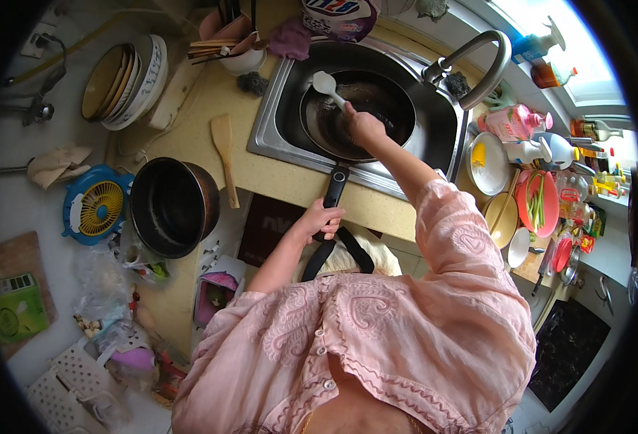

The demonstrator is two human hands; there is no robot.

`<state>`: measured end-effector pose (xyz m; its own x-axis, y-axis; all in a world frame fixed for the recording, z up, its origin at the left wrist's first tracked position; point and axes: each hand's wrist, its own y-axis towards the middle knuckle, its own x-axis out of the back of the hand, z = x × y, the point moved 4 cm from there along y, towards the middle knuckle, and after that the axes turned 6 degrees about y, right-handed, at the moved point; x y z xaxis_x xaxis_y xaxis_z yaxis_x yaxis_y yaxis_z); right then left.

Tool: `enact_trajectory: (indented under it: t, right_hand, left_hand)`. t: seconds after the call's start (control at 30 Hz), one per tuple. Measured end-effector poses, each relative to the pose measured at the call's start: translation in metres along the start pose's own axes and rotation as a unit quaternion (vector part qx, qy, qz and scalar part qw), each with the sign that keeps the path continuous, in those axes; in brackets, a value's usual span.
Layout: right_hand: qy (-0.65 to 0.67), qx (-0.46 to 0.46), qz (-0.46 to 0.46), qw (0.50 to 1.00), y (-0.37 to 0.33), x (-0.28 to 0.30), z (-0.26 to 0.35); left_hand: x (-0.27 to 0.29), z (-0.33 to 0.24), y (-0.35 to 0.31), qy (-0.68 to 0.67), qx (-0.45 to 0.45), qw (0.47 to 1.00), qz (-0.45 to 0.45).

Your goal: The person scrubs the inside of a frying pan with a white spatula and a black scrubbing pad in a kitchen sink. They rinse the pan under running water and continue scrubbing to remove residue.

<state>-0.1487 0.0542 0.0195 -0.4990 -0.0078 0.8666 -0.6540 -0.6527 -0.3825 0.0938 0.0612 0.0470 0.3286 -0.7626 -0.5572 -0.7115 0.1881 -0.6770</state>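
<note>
You are mid-scrub: the black frying pan (355, 116) sits tilted in the steel sink (275, 108), your left hand (321, 219) closed around its handle. Your right hand (364, 126) grips the white dish brush (327, 85); next, work it across the pan's floor, holding the handle steady.

Cluttered kitchen, yellowish countertop (275, 177), steel sink (264, 119) with curved tap (478, 58), bright window (586, 50) above, dark stovetop (568, 351), daylight from the right.
</note>
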Motion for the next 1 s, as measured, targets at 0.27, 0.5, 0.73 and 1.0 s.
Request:
enact_trajectory:
  t: [0.27,0.5,0.73,1.0]
  right_hand:
    - [-0.108,-0.096,-0.034,0.989,-0.001,0.048,-0.069]
    - [-0.124,-0.066,-0.073,0.987,-0.001,0.062,-0.074]
    - [-0.053,-0.071,-0.021,0.996,0.019,0.04,-0.048]
    - [-0.225,-0.082,-0.066,0.969,-0.044,0.055,-0.116]
  left_hand:
    - [0.001,0.0,-0.001,-0.016,0.0,1.0,0.005]
    - [0.001,0.008,0.006,0.009,-0.008,1.0,0.008]
    - [-0.006,0.007,0.005,0.031,0.005,0.999,-0.025]
    - [-0.016,0.004,0.004,0.029,-0.016,0.999,-0.04]
